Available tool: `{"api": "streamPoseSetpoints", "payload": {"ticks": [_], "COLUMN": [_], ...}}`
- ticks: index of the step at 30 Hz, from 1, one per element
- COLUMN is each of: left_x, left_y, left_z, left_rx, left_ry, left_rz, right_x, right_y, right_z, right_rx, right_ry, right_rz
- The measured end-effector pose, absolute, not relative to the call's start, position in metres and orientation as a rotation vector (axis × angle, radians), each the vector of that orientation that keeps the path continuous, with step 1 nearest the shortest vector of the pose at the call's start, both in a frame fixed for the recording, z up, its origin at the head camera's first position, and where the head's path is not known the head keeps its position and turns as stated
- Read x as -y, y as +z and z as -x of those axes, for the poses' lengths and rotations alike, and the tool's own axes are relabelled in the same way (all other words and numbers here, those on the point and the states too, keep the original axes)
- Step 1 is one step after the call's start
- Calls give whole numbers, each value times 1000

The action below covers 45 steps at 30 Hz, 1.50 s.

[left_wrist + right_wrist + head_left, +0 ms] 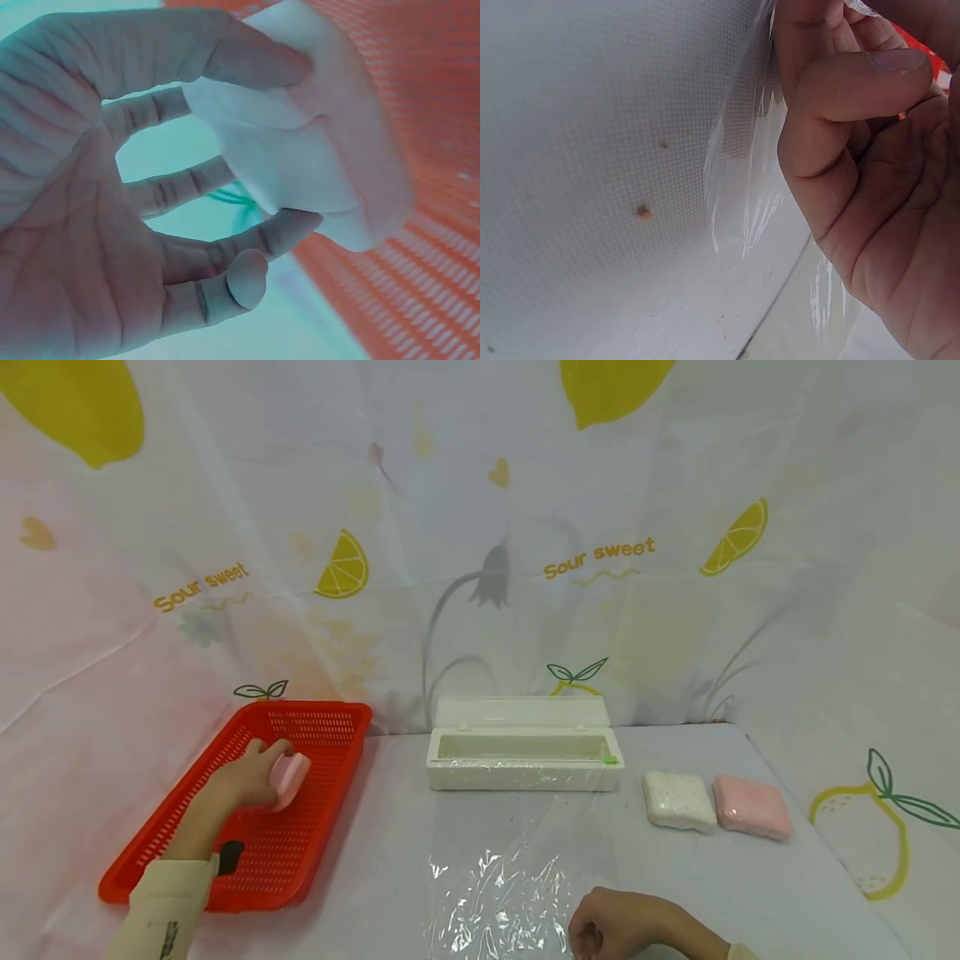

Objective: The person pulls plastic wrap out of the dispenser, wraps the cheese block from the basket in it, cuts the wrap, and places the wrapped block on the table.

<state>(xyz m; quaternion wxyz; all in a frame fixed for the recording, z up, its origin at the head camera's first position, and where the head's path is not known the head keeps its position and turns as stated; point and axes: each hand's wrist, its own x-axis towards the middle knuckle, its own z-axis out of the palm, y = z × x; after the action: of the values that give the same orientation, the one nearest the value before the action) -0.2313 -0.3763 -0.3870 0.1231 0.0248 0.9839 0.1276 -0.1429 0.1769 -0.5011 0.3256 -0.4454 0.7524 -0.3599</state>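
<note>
In the head view my left hand [258,777] is over the red basket [300,877] and grips a pink soap-like block [290,779]. The left wrist view shows the thumb on one face of this block [300,150] and fingers behind it. Clear cling film [498,893] stretches over the table from a white dispenser box [525,777]. At the film's near right corner, my right hand [618,922] has curled fingers. In the right wrist view, the film [742,172] runs up to those fingers, which pinch its edge; the fingertips are partly hidden.
To the right on the table [390,860] lie a white block [678,802] and a pink block [752,807], both shiny as if wrapped. The dispenser's lid [521,711] stands raised, with a small green piece [611,760] at its right end. A printed curtain [480,527] hangs behind.
</note>
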Motion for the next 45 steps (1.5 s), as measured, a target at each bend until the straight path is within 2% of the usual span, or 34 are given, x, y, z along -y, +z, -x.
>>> {"api": "streamPoseSetpoints", "payload": {"ticks": [10,20,27,36,45], "left_x": [334,281,245,199,162], "left_y": [-355,-339,-348,-372,-394], "left_z": [200,170,159,156,147], "left_rx": [-3068,-3203,-3216,-3207,-3121], "left_ry": [299,285,210,86,9], "left_rz": [-304,-491,-564,-1025,-1194], "right_x": [-179,-179,-179,-179,-179], "right_y": [-505,-505,-506,-509,-506], "right_z": [145,144,143,144,142], "right_rx": [-1975,-1961,-1957,-1976,-1969], "right_ry": [-944,-961,-955,-944,-966], "right_rz": [1155,1160,1176,1184,1161]}}
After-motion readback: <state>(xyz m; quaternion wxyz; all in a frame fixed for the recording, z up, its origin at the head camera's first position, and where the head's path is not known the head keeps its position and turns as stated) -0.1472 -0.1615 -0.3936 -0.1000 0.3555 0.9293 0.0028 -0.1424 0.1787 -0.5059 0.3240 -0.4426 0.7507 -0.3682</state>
